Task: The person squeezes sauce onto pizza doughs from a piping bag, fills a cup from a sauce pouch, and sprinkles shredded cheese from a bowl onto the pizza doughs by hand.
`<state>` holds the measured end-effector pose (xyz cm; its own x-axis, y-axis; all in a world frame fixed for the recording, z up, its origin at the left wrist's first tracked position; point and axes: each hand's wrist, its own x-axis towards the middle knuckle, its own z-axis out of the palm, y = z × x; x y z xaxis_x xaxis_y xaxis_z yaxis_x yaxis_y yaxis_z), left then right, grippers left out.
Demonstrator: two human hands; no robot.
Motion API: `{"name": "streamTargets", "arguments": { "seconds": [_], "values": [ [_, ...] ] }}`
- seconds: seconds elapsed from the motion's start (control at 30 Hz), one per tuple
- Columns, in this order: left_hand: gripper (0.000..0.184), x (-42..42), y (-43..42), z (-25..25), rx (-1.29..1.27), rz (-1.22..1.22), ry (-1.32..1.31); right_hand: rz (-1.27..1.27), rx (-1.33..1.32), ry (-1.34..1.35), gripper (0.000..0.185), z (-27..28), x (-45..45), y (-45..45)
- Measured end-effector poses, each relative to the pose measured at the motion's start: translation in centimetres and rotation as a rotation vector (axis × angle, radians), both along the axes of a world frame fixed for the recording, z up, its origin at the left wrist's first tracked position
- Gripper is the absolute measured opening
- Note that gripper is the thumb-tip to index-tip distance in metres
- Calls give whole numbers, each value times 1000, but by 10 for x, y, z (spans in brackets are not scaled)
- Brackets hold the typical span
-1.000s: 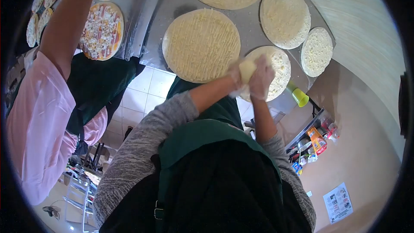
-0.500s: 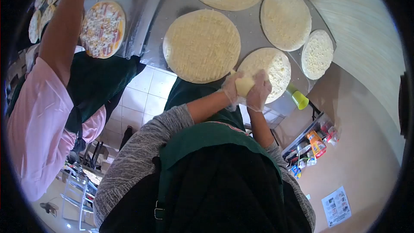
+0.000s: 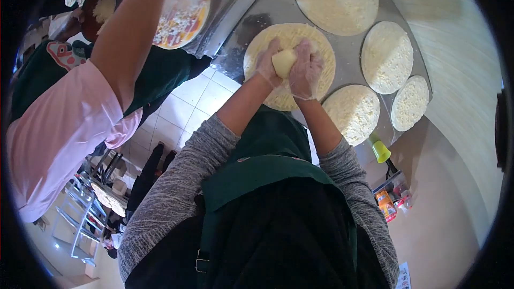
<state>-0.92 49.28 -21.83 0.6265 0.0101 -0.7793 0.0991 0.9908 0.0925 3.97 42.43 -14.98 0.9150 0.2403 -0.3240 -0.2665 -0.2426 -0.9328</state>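
Our left hand (image 3: 269,64) and right hand (image 3: 306,69) are cupped round a pale yellow lump (image 3: 284,63), gripping it from both sides, over the flat round (image 3: 284,95) on the table (image 3: 345,56). We'd squeeze evenly, working low so stray bits land there.

A rounded, pale yellow lump (image 3: 284,64) is over the middle of a cream-coloured, round, flat base (image 3: 282,96) with a rough top; contact is unclear. The base lies on grey metal.
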Motion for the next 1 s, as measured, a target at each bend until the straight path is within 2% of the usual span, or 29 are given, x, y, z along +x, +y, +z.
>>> {"name": "streamTargets", "arguments": {
  "seconds": [0.07,0.2,0.27,0.3,0.33,0.4,0.43,0.47,0.53,0.57,0.6,0.63,0.67,0.7,0.73,0.77,0.83,0.87,0.9,0.93,1.0],
  "values": [
    [45,-12,6,0,-95,35,-28,12,-70,-1,31,3,-7,12],
    [41,-48,0,45,-187,63,46,39,-111,24,32,9,-46,6],
    [33,-54,-13,50,-386,69,70,-101,65,241,35,10,-54,-10],
    [22,-45,-22,62,-351,63,130,-122,79,323,35,17,-53,-25],
    [22,-43,-38,57,-364,40,122,-144,68,309,35,27,-51,-43],
    [29,-44,-80,33,-395,-112,-124,-155,-133,113,36,64,-46,-67],
    [26,-42,-109,30,-406,-156,-20,-89,-669,-480,37,55,-61,-86],
    [26,-39,-126,37,-409,-174,-23,-106,-676,-480,37,65,-65,-102],
    [27,-37,-157,57,-458,-263,-1,-431,-136,-40,30,88,-65,-139],
    [29,-30,-172,72,-507,-280,36,-439,-138,-39,30,92,-60,-152],
    [29,-24,-188,75,-511,-287,41,-466,-269,-62,31,95,-57,-165],
    [30,-15,-201,75,-469,-340,100,-490,-400,-83,33,96,-54,-178],
    [30,-6,-214,71,-424,-392,157,-496,-402,-80,33,92,-47,-190],
    [30,-2,-225,52,-411,-382,20,-495,-369,-144,36,84,-37,-198],
    [30,3,-238,32,-410,-393,28,-495,-337,-203,40,74,-29,-207],
    [30,12,-243,25,-395,-394,51,-541,-215,-118,41,58,-24,-218],
    [35,4,-253,0,-319,-412,45,-520,-197,-13,38,51,-29,-226],
    [35,-5,-251,10,-316,-419,51,-482,-177,80,36,50,-32,-228],
    [37,-17,-246,34,-374,-346,56,-503,-235,34,35,33,-46,-237],
    [40,-24,-246,51,-432,-271,60,-510,-243,-11,37,43,-54,-229],
    [41,-26,-255,46,-388,-182,101,-639,-42,21,37,36,-56,-225]
  ]
}}
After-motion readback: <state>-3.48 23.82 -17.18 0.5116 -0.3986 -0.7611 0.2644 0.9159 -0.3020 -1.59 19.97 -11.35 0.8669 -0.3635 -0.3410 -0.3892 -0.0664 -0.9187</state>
